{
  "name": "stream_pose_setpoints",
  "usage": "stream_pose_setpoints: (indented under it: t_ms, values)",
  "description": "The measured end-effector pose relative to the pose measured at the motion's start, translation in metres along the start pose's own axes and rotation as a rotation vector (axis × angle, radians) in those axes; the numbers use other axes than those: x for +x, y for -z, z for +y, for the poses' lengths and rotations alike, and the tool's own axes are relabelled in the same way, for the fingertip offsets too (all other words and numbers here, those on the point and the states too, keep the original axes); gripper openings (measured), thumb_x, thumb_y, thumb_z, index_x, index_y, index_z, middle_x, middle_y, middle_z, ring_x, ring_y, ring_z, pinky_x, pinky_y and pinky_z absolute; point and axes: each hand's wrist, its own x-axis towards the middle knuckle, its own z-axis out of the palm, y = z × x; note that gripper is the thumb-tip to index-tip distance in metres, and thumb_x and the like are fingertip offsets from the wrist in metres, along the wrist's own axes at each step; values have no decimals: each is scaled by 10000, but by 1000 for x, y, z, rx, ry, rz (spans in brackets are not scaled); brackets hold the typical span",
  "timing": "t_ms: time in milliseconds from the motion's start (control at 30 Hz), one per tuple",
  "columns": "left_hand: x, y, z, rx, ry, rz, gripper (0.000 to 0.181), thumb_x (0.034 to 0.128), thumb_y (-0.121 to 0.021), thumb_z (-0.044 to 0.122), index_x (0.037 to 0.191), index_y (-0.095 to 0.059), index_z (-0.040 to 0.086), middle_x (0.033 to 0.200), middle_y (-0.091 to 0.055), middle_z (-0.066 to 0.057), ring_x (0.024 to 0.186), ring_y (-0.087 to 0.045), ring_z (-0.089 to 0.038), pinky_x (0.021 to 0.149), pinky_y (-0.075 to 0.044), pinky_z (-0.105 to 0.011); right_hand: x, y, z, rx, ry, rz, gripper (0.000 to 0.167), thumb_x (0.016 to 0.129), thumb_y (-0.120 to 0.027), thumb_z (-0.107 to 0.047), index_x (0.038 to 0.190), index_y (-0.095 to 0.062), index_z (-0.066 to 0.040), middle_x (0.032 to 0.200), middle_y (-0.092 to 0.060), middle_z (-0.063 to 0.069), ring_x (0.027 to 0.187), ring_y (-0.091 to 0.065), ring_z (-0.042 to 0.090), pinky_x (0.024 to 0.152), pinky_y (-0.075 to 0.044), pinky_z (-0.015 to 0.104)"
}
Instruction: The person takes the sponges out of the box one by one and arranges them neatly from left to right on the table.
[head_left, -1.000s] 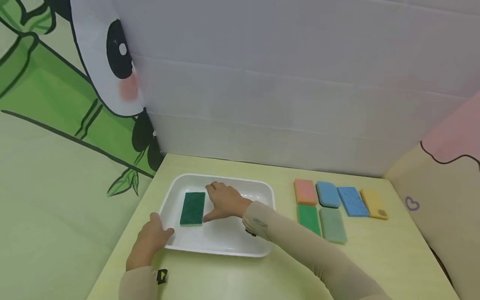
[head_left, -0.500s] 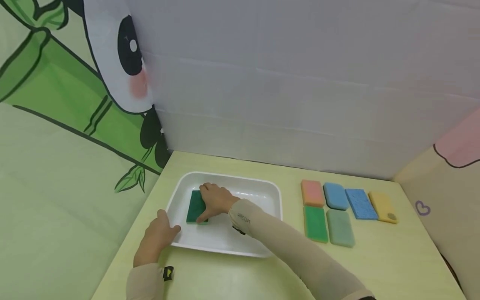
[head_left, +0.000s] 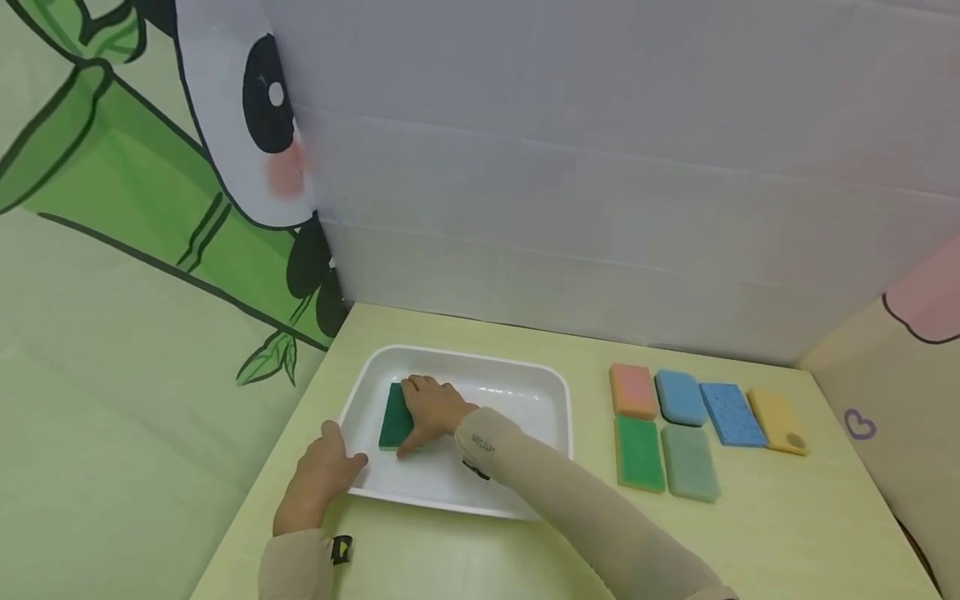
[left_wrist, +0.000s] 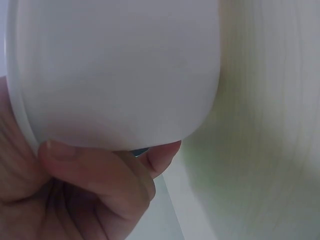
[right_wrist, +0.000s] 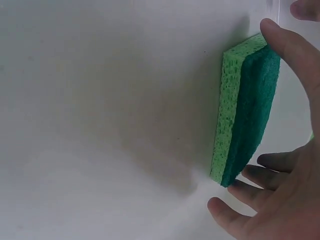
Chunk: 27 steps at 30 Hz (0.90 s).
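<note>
A white tray (head_left: 480,357) lies on the pale yellow table, with a dark green sponge (head_left: 393,425) in its left half. The right wrist view shows the sponge (right_wrist: 250,110) with a porous light green layer under a dark green scouring face. My right hand (head_left: 437,410) covers its right part and grips it end to end, thumb on the near edge and fingertips at the far one. At the tray's left near corner, my left hand (head_left: 322,468) holds the rim; in the left wrist view its curled fingers (left_wrist: 100,170) lie against the tray's outer wall (left_wrist: 120,75).
Right of the tray lie several more sponges: an orange-pink one (head_left: 633,390), a smooth blue one (head_left: 681,398), a porous blue one (head_left: 733,414), a yellow one (head_left: 777,421), a bright green one (head_left: 640,454) and a pale green one (head_left: 690,463). Fabric walls stand behind and beside the table.
My right hand has moved left from beside the dark green sponge onto it and now grips it. The left hand stays at the tray's corner. The whole view has shifted slightly.
</note>
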Motion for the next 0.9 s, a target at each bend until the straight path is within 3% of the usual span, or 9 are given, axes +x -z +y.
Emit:
stream_pose_setpoints:
  t_ms: [367,900]
  values:
    - [1,-4,6,-3,10,-3,548,920,-660,168,1206,-296,-126,1048,-547,-346,830,-577,-369,740,-496,-516,4,-8,8,6,3,10,1195,654,-779,-734,1546,-295,-103,1536,-377,64,1363,-392,216,1046,-395,426]
    - [1,-5,12,-1,36,-3,571,928,-658,179,1227,-279,-127,1107,-531,-379,867,-579,-389,776,-491,-542,-8,9,27,-26,56,18,1190,661,-764,-745,1559,-270,-139,1501,-375,94,1285,-412,215,1052,-377,396]
